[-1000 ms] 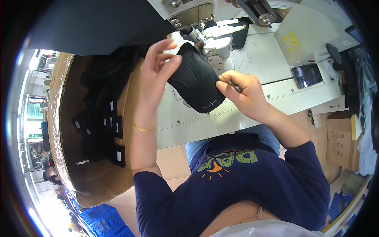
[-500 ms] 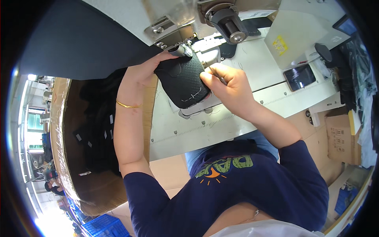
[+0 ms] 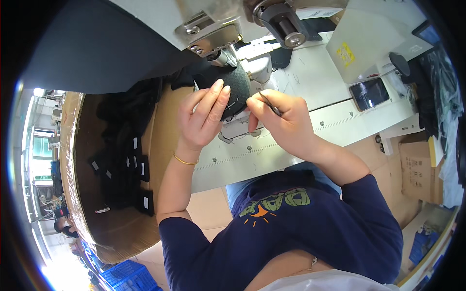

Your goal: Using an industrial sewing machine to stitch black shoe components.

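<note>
A black textured fabric piece (image 3: 236,82) lies under the sewing machine's metal needle area (image 3: 224,58), a short line of pale stitching near its near end. My left hand (image 3: 203,115) is over the left side of this piece, fingers stretched out and raised, gripping nothing. Whether its fingers touch the fabric I cannot tell. At the near right corner of the piece, my right hand (image 3: 289,120) is closed round a slim dark tweezers-like tool (image 3: 270,104), which points away from me.
To the left, a large cardboard box (image 3: 145,169) holds black pieces, some with white labels. A phone (image 3: 370,94) lies on the right of the white machine table (image 3: 272,155), which has ruler marks. Low on the left stands a blue crate (image 3: 130,277).
My left hand has come away from the far left edge of the fabric, moving toward me and right, fingers now outstretched. My right hand, still with the tool, has shifted slightly toward me.
</note>
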`<act>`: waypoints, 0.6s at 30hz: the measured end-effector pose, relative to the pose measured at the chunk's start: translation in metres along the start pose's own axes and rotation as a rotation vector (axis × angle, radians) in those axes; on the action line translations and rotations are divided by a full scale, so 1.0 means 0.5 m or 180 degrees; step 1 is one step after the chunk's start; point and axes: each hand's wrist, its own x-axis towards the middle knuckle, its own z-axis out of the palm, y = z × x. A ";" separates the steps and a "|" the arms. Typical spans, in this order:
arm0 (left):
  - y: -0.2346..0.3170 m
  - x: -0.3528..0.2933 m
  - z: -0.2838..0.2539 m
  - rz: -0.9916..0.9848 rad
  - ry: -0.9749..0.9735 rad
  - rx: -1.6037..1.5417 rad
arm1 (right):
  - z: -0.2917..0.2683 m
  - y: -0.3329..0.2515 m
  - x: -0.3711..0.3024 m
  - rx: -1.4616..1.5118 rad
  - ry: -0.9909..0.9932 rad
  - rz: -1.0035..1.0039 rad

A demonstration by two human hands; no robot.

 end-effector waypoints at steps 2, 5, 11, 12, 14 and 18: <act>-0.001 0.000 0.009 -0.0011 0.0049 0.0038 | 0.004 0.012 0.010 -0.0009 0.0105 -0.0037; -0.011 0.001 0.028 -0.0080 0.0137 0.0046 | 0.006 0.020 0.026 -0.0076 0.0215 -0.0113; -0.014 0.008 0.035 -0.0325 0.0121 0.0136 | 0.014 0.023 0.045 -0.0016 0.0209 0.0004; -0.014 0.010 0.035 -0.0379 0.0072 0.0197 | 0.014 0.024 0.049 0.0059 0.0211 0.0049; -0.014 0.013 0.031 -0.0432 0.0021 0.0263 | 0.017 0.025 0.055 0.0137 0.0209 0.0092; -0.004 0.027 0.015 -0.0416 -0.0050 0.0415 | 0.021 0.030 0.058 0.0434 0.0244 -0.0020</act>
